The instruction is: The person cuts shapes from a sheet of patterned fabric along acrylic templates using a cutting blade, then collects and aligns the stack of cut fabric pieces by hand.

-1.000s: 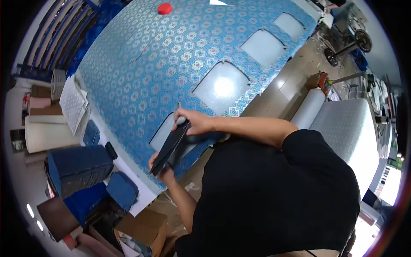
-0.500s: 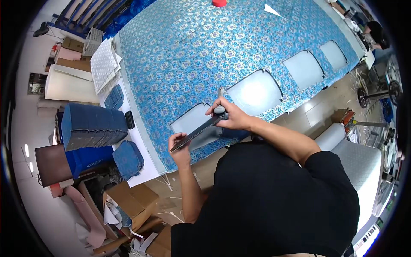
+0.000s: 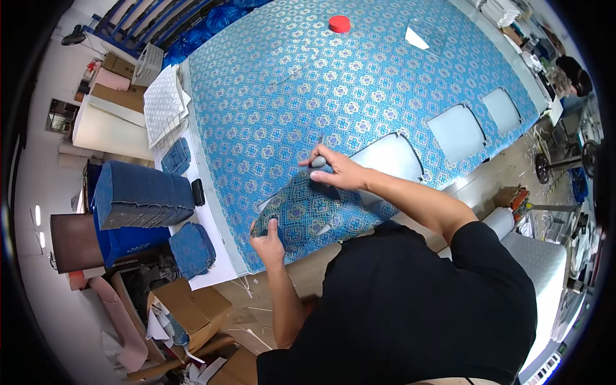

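Observation:
My left hand [image 3: 268, 247] grips the near left corner of a cut piece of blue patterned fabric [image 3: 296, 215], thumb on top. The piece lies tilted over a cut-out at the near edge of the fabric-covered table, its patterned face up. My right hand [image 3: 340, 172] is at the far right corner of the piece, fingers closed round a small tool with a rounded grey end [image 3: 319, 162]. A thin tip shows beyond the fingers; the tool's kind is unclear. Whether the right fingers also pinch the fabric is hidden.
Blue patterned fabric [image 3: 256, 96] covers the table, with pale cut-outs [image 3: 457, 133] along its near edge. A red round object [image 3: 339, 24] and a clear plate with a white patch [image 3: 417, 38] lie farther back. Left are a tall stack of blue pieces [image 3: 147, 192] and a smaller pile [image 3: 192, 249].
The fabric piece, held steeply and seen nearly edge-on before, is now turned down flatter with its pattern facing up. My left thumb now lies on top. The view has shifted slightly.

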### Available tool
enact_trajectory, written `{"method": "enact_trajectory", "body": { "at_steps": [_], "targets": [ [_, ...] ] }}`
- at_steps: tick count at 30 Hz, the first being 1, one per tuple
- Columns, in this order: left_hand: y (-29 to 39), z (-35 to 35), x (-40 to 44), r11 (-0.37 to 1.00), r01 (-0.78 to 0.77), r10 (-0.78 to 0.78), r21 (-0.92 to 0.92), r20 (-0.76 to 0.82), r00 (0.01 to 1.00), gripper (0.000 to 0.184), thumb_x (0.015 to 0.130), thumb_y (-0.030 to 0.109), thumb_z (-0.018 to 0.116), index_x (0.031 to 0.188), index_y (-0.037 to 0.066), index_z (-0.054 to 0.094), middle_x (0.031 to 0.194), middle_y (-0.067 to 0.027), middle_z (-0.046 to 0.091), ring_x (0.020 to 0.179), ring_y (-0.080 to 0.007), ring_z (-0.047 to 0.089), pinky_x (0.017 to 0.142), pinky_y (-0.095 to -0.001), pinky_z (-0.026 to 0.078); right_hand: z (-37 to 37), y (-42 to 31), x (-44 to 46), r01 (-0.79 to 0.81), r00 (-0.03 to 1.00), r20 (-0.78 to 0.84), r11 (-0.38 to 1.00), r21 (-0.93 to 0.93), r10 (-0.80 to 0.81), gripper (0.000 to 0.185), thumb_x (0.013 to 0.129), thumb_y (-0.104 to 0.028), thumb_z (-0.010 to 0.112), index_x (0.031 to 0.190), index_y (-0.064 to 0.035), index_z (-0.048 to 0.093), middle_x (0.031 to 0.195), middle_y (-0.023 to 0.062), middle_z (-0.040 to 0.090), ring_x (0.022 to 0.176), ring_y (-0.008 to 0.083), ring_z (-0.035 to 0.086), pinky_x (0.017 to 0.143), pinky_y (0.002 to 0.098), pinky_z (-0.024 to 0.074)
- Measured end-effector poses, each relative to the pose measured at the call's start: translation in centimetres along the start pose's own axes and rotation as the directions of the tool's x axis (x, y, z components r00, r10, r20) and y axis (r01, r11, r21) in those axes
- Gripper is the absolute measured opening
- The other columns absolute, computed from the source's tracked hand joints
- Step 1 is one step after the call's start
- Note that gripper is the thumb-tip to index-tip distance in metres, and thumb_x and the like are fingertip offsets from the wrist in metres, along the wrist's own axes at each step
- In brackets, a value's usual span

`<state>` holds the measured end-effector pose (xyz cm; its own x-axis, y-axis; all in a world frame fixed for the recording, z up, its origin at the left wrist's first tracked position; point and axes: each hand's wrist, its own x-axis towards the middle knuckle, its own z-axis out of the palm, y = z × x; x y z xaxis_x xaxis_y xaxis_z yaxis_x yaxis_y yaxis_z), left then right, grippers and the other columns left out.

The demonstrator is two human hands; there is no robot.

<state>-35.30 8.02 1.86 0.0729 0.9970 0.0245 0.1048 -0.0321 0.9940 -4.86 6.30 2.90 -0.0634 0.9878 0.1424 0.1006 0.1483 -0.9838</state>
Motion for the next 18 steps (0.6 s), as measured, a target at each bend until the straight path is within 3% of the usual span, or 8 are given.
{"method": "enact_trajectory", "body": {
  "at_steps": [2,4,7,10,11,14,16,18],
  "targets": [
    [-0.9,-1.0,-1.4,1.0,0.001,0.0,0.013,-0.102,0.995,0.024,0.095,0.004,0.074,0.115,-0.006,0.066,0.106,-0.0088,0.073,0.092,-0.0156,0.065,0.088,-0.0337,0.053,-2.1,2.2,4.4,-0.057,0.997,-0.072,0.971,-0.231,0.041,0.051,0.098,-0.04,0.07,0.126,-0.0047,0.047,0.136,0.0232,0.064,0.127,0.0349,0.063,0.103,0.0461,0.0498],
    [0.3,-1.4,-3.6,0.998,0.061,-0.06,-0.003,-0.219,0.974,0.031,0.095,0.001,0.072,0.124,-0.007,0.063,0.114,-0.0112,0.072,0.099,-0.0182,0.065,0.092,-0.0346,0.053,-4.9,2.2,9.2,-0.267,0.963,-0.137,0.864,-0.426,0.23,0.06,0.094,-0.041,0.075,0.131,-0.002,0.048,0.132,0.0268,0.064,0.121,0.0404,0.064,0.1,0.0462,0.0517],
    [-2.2,-4.8,-8.5,0.972,0.233,-0.232,-0.044,-0.37,0.9,0.033,0.094,-0.001,0.071,0.125,-0.008,0.062,0.117,-0.0114,0.071,0.101,-0.0197,0.065,0.093,-0.0359,0.053,-8.4,7.3,17.6,-0.287,0.956,-0.236,0.73,-0.621,0.175,0.071,0.088,-0.043,0.079,0.133,0.001,0.047,0.124,0.032,0.064,0.116,0.046,0.064,0.098,0.0517,0.0536],
    [-2.0,-7.8,-13.4,0.976,0.217,-0.19,-0.004,-0.497,0.847,0.033,0.093,-0.003,0.071,0.125,-0.008,0.062,0.116,-0.0108,0.071,0.101,-0.02,0.065,0.092,-0.0365,0.053,-11.3,11.8,25.2,-0.292,0.949,-0.301,0.626,-0.723,0.095,0.078,0.083,-0.043,0.083,0.134,0.0038,0.046,0.122,0.0344,0.064,0.115,0.0484,0.065,0.099,0.0525,0.0532],
    [-1.0,-8.3,-14.8,0.956,0.286,-0.27,-0.062,-0.558,0.784,0.035,0.092,-0.002,0.072,0.125,-0.007,0.062,0.113,-0.0103,0.071,0.101,-0.0194,0.066,0.091,-0.0359,0.054,-12.0,12.6,27.3,-0.261,0.956,-0.289,0.592,-0.762,0.049,0.079,0.083,-0.041,0.083,0.133,0.0054,0.045,0.124,0.0352,0.063,0.116,0.0486,0.064,0.1,0.0521,0.0532],
    [2.5,-9.8,-18.5,0.866,0.499,-0.337,-0.004,-0.743,0.578,0.036,0.091,0.001,0.075,0.124,-0.006,0.063,0.111,-0.0091,0.071,0.099,-0.0183,0.066,0.09,-0.0336,0.054,-13.4,15.6,32.0,-0.297,0.954,-0.27,0.52,-0.801,0.128,0.068,0.086,-0.035,0.078,0.129,0.0064,0.045,0.116,0.0347,0.068,0.108,0.0476,0.069,0.092,0.0532,0.0561],
    [2.3,-12.1,-22.1,0.863,0.505,-0.331,-0.002,-0.758,0.562,0.031,0.094,0.007,0.075,0.12,-0.007,0.065,0.109,-0.008,0.071,0.097,-0.0186,0.066,0.09,-0.035,0.055,-12.9,16.0,32.9,-0.242,0.97,-0.232,0.428,-0.871,0.076,0.054,0.091,-0.031,0.07,0.122,0.006,0.047,0.105,0.033,0.071,0.101,0.0473,0.07,0.087,0.0558,0.056],
    [3.8,-11.6,-21.7,0.916,0.399,-0.254,0.05,-0.697,0.67,0.035,0.093,0.007,0.076,0.124,-0.006,0.063,0.109,-0.0076,0.071,0.095,-0.0189,0.066,0.09,-0.0353,0.055,-12.6,15.7,34.1,-0.186,0.982,-0.178,0.365,-0.912,0.054,0.046,0.095,-0.028,0.064,0.119,0.0062,0.048,0.103,0.0326,0.071,0.098,0.0482,0.071,0.085,0.0572,0.0556]
  ]
}}
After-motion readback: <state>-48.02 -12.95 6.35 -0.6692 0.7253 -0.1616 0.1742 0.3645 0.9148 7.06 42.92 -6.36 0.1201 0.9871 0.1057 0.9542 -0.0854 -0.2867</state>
